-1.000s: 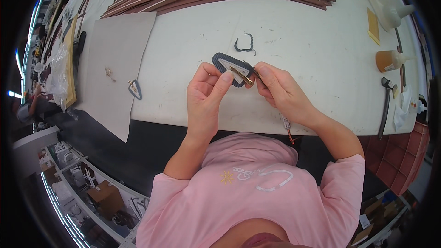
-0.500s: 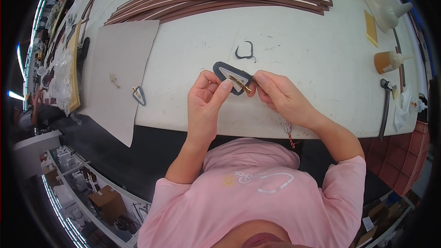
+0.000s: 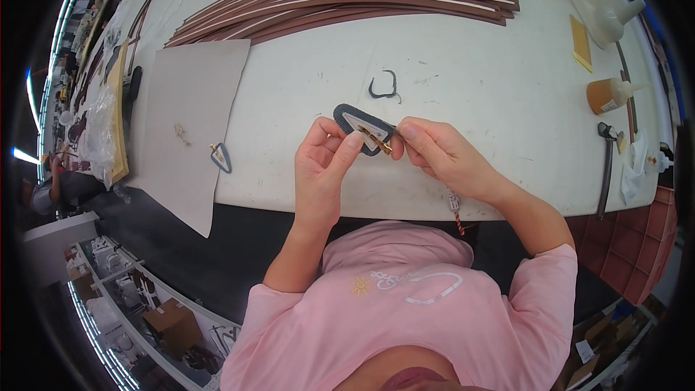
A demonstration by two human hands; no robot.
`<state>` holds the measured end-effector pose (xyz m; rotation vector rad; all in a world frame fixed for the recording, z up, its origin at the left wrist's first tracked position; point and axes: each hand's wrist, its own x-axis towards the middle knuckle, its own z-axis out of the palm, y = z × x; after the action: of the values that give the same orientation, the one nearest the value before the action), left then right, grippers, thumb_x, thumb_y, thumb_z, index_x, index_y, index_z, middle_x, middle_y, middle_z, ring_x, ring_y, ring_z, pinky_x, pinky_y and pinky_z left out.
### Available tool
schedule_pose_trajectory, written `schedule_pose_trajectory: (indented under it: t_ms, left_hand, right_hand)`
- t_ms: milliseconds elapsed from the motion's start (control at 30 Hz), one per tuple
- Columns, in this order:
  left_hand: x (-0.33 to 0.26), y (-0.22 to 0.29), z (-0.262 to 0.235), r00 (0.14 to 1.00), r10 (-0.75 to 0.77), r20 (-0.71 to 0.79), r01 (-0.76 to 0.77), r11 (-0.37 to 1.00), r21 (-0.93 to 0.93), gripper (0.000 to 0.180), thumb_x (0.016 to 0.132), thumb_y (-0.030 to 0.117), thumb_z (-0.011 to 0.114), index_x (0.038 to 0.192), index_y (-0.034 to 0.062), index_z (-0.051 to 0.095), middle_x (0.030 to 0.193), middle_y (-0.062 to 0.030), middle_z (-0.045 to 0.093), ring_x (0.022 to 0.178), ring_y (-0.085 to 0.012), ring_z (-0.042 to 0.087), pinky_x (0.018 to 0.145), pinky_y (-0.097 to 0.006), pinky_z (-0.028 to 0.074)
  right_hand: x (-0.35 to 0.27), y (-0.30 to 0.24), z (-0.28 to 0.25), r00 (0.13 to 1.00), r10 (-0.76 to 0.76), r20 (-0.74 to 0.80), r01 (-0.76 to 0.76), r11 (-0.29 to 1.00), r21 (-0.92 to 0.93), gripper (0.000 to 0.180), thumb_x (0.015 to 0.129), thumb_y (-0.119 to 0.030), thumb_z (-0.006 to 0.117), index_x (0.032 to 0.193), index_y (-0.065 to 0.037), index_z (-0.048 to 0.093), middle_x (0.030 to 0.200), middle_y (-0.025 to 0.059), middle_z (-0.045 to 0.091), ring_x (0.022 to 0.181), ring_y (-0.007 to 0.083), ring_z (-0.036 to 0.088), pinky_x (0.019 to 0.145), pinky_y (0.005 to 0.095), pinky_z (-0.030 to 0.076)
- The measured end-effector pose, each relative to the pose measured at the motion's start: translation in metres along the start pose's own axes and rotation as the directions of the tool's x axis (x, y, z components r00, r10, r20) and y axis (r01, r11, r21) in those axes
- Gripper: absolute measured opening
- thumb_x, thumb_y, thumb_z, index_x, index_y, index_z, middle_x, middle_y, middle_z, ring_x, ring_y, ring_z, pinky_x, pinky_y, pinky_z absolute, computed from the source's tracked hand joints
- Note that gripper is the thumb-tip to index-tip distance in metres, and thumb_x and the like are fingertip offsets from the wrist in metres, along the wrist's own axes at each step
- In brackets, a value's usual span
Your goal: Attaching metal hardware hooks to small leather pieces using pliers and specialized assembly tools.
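Above the near side of the white bench [image 3: 289, 101], the left hand [image 3: 323, 165] held a dark grey, ribbed-fabric triangular piece [image 3: 364, 119] with a pale triangular centre, its thumb and fingers pinching the lower-left edge. On the pale centre lay a slim gold metal clip [image 3: 376, 139], slanting down to the right. The right hand [image 3: 445, 156] met the piece at its right corner, thumb and forefinger pressed together; whether fabric or something thin sat between them could not be told.

Below that hand showed a white tag-like part [image 3: 453, 200] with dark print too small to make out, and an orange-and-black twisted cord [image 3: 460, 226]. White script lettering [image 3: 434, 286] ran across the pink shirt [image 3: 405, 318] beside a yellow sun motif [image 3: 360, 286]. An amber-filled plastic bottle [image 3: 599, 95] at the right bore a pale label [image 3: 611, 106], its print also too small.

Just beyond the hands lay a dark, curved strip [image 3: 395, 84]; leftward, a smaller blue-grey triangular piece [image 3: 222, 159] rested at the edge of a grey sheet [image 3: 190, 94].
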<state>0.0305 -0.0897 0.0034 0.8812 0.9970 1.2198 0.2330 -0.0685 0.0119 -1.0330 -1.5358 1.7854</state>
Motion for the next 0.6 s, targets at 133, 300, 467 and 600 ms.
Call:
schedule_pose_trajectory:
  t_ms: [133,300,467,600]
  left_hand:
    - [-0.001,0.001,0.001,1.0,-0.003,0.0,0.003,1.0,-0.006,0.01,0.095,0.008,0.062,0.093,0.0058,0.052,0.09,-0.003,0.065,0.083,-0.0057,0.056,0.078,-0.022,0.042]
    - [0.001,-0.001,0.0,1.0,-0.006,0.001,0.006,1.0,-0.009,0.01,0.095,0.008,0.062,0.093,0.0059,0.052,0.091,-0.0034,0.065,0.084,-0.0062,0.057,0.079,-0.022,0.043]
    - [0.002,0.003,0.0,1.0,0.001,0.003,-0.001,1.0,-0.027,0.011,0.095,0.008,0.062,0.093,0.0068,0.051,0.094,-0.0049,0.067,0.087,-0.0072,0.059,0.083,-0.023,0.044]
    - [0.004,0.004,-0.009,1.0,0.012,0.02,-0.013,0.999,0.033,0.005,0.098,0.01,0.054,0.095,0.0067,0.051,0.107,-0.0174,0.069,0.104,-0.0209,0.066,0.095,-0.032,0.047]
  right_hand:
    - [-0.002,-0.006,-0.001,0.998,0.058,-0.02,-0.057,0.998,0.026,0.037,0.105,-0.028,0.038,0.088,-0.003,0.06,0.068,-0.0014,0.04,0.065,0.009,0.036,0.061,0.0259,0.034]
    - [-0.001,-0.007,-0.001,0.998,0.049,-0.025,-0.048,0.998,0.047,0.036,0.105,-0.027,0.04,0.086,-0.003,0.059,0.067,-0.0017,0.04,0.064,0.0087,0.036,0.06,0.0258,0.033]
    - [0.002,0.006,-0.005,0.999,0.007,-0.038,-0.005,0.998,0.066,0.039,0.107,-0.032,0.033,0.092,-0.005,0.057,0.063,-0.0074,0.03,0.053,0.0026,0.024,0.047,0.0205,0.023]
    - [0.003,-0.002,-0.014,0.98,0.176,-0.089,-0.134,0.925,0.356,0.04,0.107,-0.035,0.034,0.103,-0.004,0.059,0.064,-0.0081,0.03,0.051,0.0017,0.024,0.045,0.0195,0.021]
